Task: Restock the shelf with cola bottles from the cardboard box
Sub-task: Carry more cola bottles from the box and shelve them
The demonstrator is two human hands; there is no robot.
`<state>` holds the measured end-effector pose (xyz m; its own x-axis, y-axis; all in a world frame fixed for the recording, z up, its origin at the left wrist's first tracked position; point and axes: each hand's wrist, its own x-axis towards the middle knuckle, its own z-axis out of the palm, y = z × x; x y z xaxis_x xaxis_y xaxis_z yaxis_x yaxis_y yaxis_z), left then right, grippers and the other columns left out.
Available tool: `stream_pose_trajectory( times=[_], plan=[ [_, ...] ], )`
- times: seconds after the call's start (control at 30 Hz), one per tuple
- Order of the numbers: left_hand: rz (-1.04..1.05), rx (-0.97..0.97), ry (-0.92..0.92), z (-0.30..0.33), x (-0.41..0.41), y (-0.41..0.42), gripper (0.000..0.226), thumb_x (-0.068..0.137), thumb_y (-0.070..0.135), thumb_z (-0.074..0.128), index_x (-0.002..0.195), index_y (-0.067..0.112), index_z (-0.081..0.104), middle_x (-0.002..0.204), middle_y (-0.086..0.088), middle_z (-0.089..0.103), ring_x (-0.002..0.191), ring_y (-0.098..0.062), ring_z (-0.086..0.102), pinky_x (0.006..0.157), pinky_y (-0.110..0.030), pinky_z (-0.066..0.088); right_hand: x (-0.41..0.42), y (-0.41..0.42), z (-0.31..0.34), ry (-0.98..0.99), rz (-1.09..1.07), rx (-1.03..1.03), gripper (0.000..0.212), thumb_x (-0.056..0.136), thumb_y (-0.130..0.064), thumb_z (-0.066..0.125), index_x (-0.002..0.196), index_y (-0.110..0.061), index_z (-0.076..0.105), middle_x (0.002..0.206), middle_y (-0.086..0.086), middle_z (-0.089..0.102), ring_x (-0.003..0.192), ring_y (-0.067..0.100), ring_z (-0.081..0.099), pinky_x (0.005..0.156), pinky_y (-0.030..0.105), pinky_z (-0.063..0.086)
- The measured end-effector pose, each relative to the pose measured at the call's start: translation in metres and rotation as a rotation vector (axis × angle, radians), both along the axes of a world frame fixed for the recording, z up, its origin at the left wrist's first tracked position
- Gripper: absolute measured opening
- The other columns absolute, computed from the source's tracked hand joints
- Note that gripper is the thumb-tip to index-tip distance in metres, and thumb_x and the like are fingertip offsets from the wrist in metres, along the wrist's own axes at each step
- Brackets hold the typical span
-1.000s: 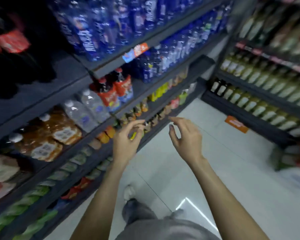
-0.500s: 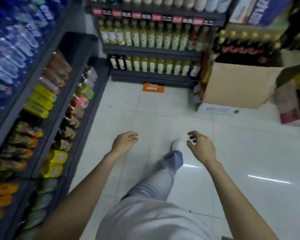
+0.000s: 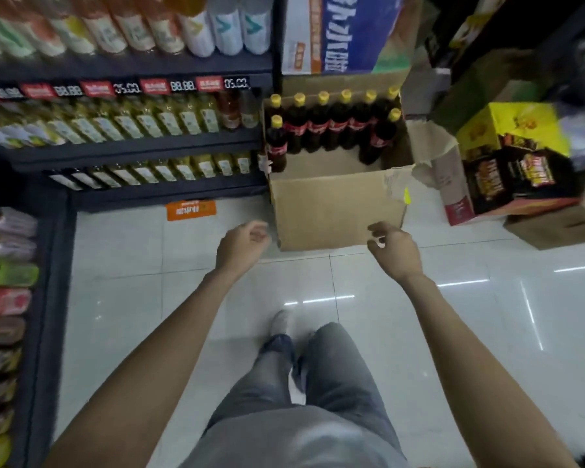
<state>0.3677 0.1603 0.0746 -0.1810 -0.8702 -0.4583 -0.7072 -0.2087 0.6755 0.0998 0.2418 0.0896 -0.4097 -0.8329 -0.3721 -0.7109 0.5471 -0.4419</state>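
An open cardboard box [image 3: 338,207] stands on the tiled floor straight ahead. Several dark cola bottles [image 3: 328,130] with yellow caps and red labels stand upright along its far side; the near half of the box is bare. My left hand [image 3: 242,246] hovers just left of the box's near corner, fingers loosely curled, holding nothing. My right hand [image 3: 394,249] hangs in front of the box's near wall on the right, fingers bent and apart, also holding nothing. Neither hand touches the box.
Dark shelves [image 3: 142,146] with yellow-labelled bottles run behind and left of the box. Another shelf [image 3: 44,298] of packets lines the left edge. A yellow and black carton [image 3: 507,163] and more boxes sit to the right. My legs [image 3: 318,373] stand on the glossy floor.
The view has swung from the drinks shelf on the left round to the cardboard box, which is now close in front. Both hands have stayed empty and are now near its front wall.
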Motion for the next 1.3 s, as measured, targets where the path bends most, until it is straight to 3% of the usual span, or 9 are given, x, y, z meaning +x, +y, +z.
stream_pose_trajectory(
  times=[0.13, 0.23, 0.53, 0.67, 0.8, 0.9, 1.07, 1.2, 1.3],
  plan=[
    [-0.082, -0.026, -0.005, -0.01, -0.086, -0.062, 0.031, 0.088, 0.029, 0.06, 0.118, 0.023, 0.061, 0.11, 0.006, 0.067, 0.101, -0.015, 0.061, 0.088, -0.032, 0.05, -0.068, -0.068, -0.019, -0.07, -0.105, -0.025, 0.03, 0.086, -0.013, 0.058, 0.116, -0.015, 0.06, 0.108, 0.005, 0.068, 0.098, 0.025, 0.063, 0.087, 0.033, 0.046],
    [-0.049, -0.026, -0.039, -0.025, -0.139, -0.101, 0.034, 0.089, 0.028, 0.06, 0.122, 0.024, 0.057, 0.113, 0.009, 0.062, 0.102, -0.011, 0.057, 0.083, -0.028, 0.046, -0.115, -0.117, -0.041, -0.143, -0.175, -0.044, 0.035, 0.086, -0.013, 0.06, 0.121, -0.012, 0.058, 0.111, 0.009, 0.068, 0.102, 0.027, 0.063, 0.089, 0.031, 0.044],
    [0.63, 0.161, 0.047, -0.084, -0.189, -0.196, 0.045, 0.089, 0.017, 0.061, 0.132, 0.01, 0.05, 0.13, -0.007, 0.058, 0.123, -0.024, 0.05, 0.098, -0.029, 0.037, -0.19, -0.241, -0.117, -0.265, -0.031, 0.072, 0.077, 0.088, -0.018, 0.062, 0.15, -0.007, 0.017, 0.136, 0.018, 0.051, 0.121, 0.037, 0.05, 0.095, 0.04, 0.043],
    [0.773, 0.221, 0.088, -0.117, -0.193, -0.22, 0.049, 0.087, 0.018, 0.062, 0.131, 0.005, 0.045, 0.126, -0.011, 0.055, 0.117, -0.024, 0.05, 0.091, -0.03, 0.036, -0.189, -0.271, -0.15, -0.313, -0.153, 0.102, 0.087, 0.089, -0.015, 0.06, 0.151, -0.01, -0.001, 0.141, 0.023, 0.043, 0.123, 0.042, 0.047, 0.098, 0.045, 0.041],
    [0.899, 0.139, 0.209, -0.151, -0.197, -0.232, 0.087, 0.08, 0.01, 0.07, 0.15, 0.01, 0.018, 0.15, -0.009, 0.033, 0.137, -0.023, 0.034, 0.113, -0.041, 0.03, -0.184, -0.288, -0.178, -0.24, -0.345, -0.002, 0.089, 0.083, -0.012, 0.068, 0.149, -0.014, 0.008, 0.137, 0.023, 0.046, 0.121, 0.041, 0.049, 0.095, 0.042, 0.041],
    [0.942, 0.026, 0.226, -0.172, -0.201, -0.238, 0.089, 0.079, 0.004, 0.07, 0.15, 0.011, 0.016, 0.15, -0.012, 0.032, 0.139, -0.026, 0.032, 0.114, -0.042, 0.029, -0.183, -0.299, -0.188, -0.181, -0.416, -0.048, 0.086, 0.08, -0.016, 0.072, 0.146, -0.013, 0.017, 0.137, 0.021, 0.046, 0.125, 0.039, 0.046, 0.1, 0.04, 0.037],
    [0.936, -0.04, 0.046, -0.182, -0.21, -0.248, 0.091, 0.077, 0.012, 0.075, 0.148, 0.012, 0.019, 0.147, -0.017, 0.024, 0.136, -0.033, 0.03, 0.109, -0.034, 0.033, -0.173, -0.3, -0.188, -0.128, -0.452, -0.104, 0.07, 0.078, -0.019, 0.075, 0.135, -0.014, 0.034, 0.133, 0.012, 0.053, 0.122, 0.033, 0.051, 0.097, 0.041, 0.04],
    [1.069, -0.154, 0.11, -0.188, -0.22, -0.258, 0.079, 0.074, 0.005, 0.077, 0.137, 0.004, 0.03, 0.14, -0.017, 0.037, 0.128, -0.028, 0.043, 0.091, -0.003, 0.033, -0.164, -0.289, -0.188, -0.222, -0.23, -0.218, 0.063, 0.073, -0.015, 0.078, 0.125, -0.011, 0.043, 0.123, 0.008, 0.06, 0.114, 0.026, 0.056, 0.087, 0.027, 0.041],
    [1.157, -0.145, 0.175, -0.195, -0.227, -0.265, 0.07, 0.077, 0.005, 0.074, 0.13, 0.007, 0.029, 0.135, -0.014, 0.046, 0.122, -0.023, 0.049, 0.078, 0.002, 0.039, -0.162, -0.291, -0.195, -0.322, -0.066, -0.202, 0.063, 0.071, -0.014, 0.08, 0.122, -0.011, 0.044, 0.12, 0.008, 0.061, 0.113, 0.023, 0.056, 0.089, 0.03, 0.046]
  ],
)
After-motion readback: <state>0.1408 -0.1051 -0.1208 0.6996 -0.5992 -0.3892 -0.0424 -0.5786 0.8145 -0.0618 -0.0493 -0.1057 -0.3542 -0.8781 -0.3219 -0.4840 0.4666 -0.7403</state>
